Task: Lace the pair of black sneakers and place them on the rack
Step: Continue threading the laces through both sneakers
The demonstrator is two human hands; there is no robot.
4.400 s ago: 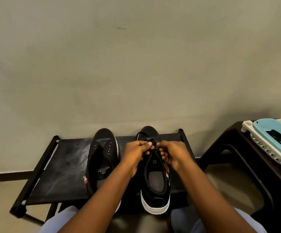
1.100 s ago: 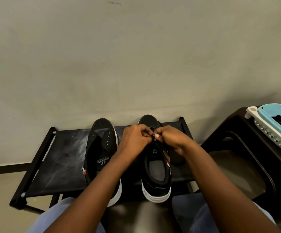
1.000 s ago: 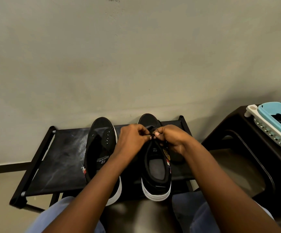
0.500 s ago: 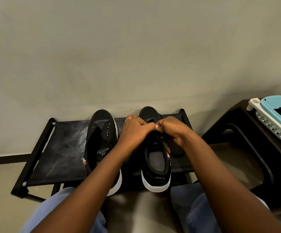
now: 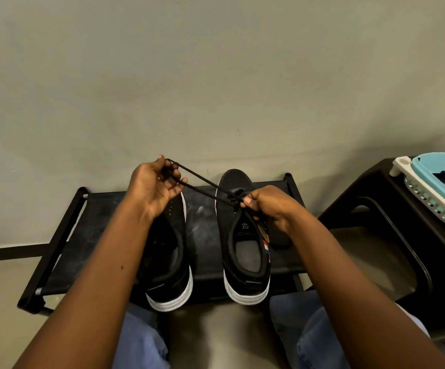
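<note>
nearest you, at 6 o'clock, your knees in blue trousers (image 5: 141, 339) sit against the front edge of the low black rack (image 5: 56, 251). on the rack's fabric shelf the two black sneakers stand side by side, heels toward you and toes to the wall. the left sneaker (image 5: 171, 278) is at about 7 o'clock of the frame's centre, partly under your forearm, its eyelets bare. the right sneaker (image 5: 245, 257) sits just beside it at 6 o'clock. your right hand (image 5: 266, 206) is closed in a pinch on the black lace (image 5: 202, 182) at that shoe's front eyelets. from there the lace runs taut toward 10 o'clock to your left hand (image 5: 155, 187), raised above the left sneaker's toe, fingers curled around the lace's ends. farther off at 3 o'clock a dark stool (image 5: 375, 209) carries a white basket (image 5: 429, 198) with a blue lid (image 5: 434, 166). beyond everything stands the plain wall (image 5: 216, 75).
</note>
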